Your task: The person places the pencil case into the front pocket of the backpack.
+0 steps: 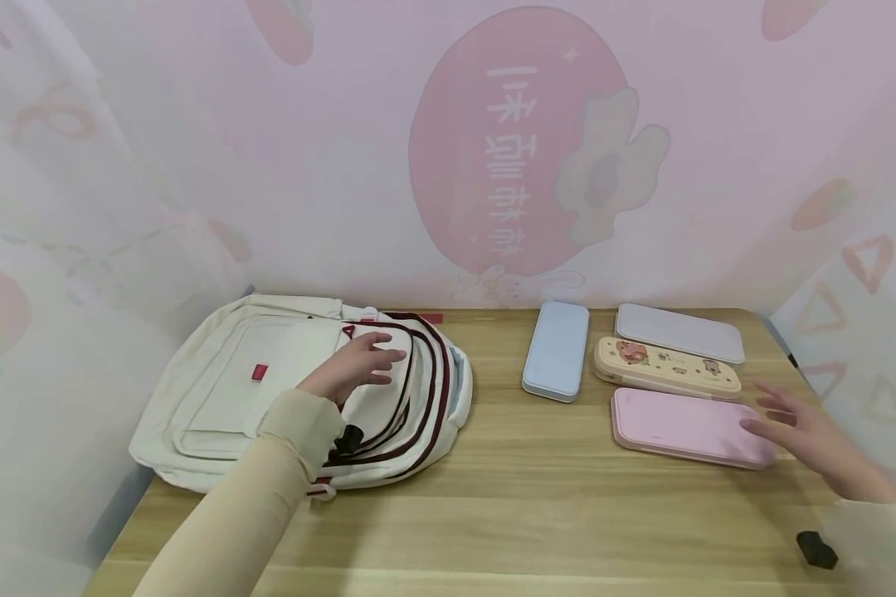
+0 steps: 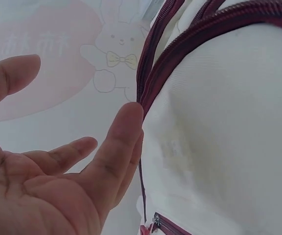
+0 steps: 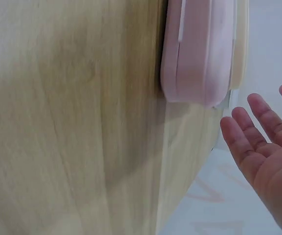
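Note:
A white backpack [image 1: 227, 390] with dark red zippers lies flat on the left of the wooden table. Over its zippered side hovers my left hand [image 1: 358, 365], fingers spread and holding nothing; the left wrist view shows the palm [image 2: 48, 196] beside the bag's zipper [image 2: 153, 73]. On the right, my right hand [image 1: 810, 435] is at the right end of a pink pencil case [image 1: 687, 427], its fingers relaxed. The right wrist view shows those fingers [image 3: 238, 139] apart from the pink case [image 3: 194, 63].
Behind the pink case lie a cream pencil case [image 1: 668, 366] with bear pictures and a pale lavender case [image 1: 679, 332]. A light blue case [image 1: 557, 350] stands apart to their left. A printed curtain [image 1: 343, 166] borders the table [image 1: 493, 514] at the back and sides.

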Tool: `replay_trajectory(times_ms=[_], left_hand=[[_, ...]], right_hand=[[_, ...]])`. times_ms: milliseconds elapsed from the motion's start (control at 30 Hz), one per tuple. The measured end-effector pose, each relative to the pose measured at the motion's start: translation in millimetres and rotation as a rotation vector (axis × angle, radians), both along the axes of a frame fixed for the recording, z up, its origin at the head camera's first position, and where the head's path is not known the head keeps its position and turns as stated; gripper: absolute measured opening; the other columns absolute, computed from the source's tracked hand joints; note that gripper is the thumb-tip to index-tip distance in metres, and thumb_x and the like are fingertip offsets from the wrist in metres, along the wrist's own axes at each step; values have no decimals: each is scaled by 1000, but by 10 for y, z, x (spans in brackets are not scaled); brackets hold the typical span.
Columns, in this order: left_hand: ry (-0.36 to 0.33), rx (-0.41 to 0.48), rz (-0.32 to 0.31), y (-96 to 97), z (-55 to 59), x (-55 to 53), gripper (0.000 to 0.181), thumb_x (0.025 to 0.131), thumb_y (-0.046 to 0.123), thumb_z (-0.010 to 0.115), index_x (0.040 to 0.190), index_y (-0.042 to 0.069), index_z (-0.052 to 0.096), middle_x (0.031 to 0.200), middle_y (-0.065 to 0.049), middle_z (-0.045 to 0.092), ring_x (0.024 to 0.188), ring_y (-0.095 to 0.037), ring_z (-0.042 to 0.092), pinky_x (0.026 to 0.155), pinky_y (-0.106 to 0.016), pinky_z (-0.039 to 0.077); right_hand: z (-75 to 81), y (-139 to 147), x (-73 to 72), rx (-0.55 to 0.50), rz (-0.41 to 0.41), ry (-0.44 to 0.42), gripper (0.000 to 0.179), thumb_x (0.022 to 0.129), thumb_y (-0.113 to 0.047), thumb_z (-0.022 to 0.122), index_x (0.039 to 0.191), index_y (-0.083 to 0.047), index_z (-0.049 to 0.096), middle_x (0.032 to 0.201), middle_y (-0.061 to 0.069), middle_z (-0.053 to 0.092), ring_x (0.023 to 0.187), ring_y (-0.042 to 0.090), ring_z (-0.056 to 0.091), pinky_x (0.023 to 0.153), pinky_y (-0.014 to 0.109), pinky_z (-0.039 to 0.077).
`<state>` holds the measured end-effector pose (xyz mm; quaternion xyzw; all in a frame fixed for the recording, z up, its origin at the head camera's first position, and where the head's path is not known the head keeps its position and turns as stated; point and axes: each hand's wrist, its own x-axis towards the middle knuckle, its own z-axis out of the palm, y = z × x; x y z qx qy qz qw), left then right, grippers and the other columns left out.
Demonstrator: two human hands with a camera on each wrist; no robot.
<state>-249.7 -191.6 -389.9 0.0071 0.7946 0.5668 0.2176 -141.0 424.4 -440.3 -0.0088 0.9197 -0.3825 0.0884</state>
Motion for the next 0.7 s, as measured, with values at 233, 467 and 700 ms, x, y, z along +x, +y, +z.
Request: replay_trajectory(times_ms=[233, 467, 700], left_hand=[[-52, -6, 37, 42, -46, -60, 74, 104, 20, 61, 160, -6, 20, 154, -30, 36, 138, -45, 42, 101, -44, 52], [-91, -28, 52, 92, -57, -92, 73, 104, 21, 61, 161, -3, 22, 152, -29, 39, 133, -42, 47, 86, -39, 59], [-115, -54, 47, 133, -108, -135, 72, 103, 20, 62, 159, -4, 24, 146, -29, 47, 126, -39, 55, 73, -35, 62]], right_hand=[[-67, 174, -16, 8, 19, -49, 74, 108, -21, 54, 153, 19, 12, 140, 51, 33, 122, 60, 46, 87, 47, 51], [-170, 306, -24, -70, 21, -60, 70, 106, -16, 57, 147, 25, 18, 135, 54, 36, 96, -6, 54, 74, 25, 55], [-224, 384, -62, -205, 25, -191, 73, 104, -9, 58, 144, 29, 10, 132, 53, 37, 92, -9, 55, 80, 31, 60]])
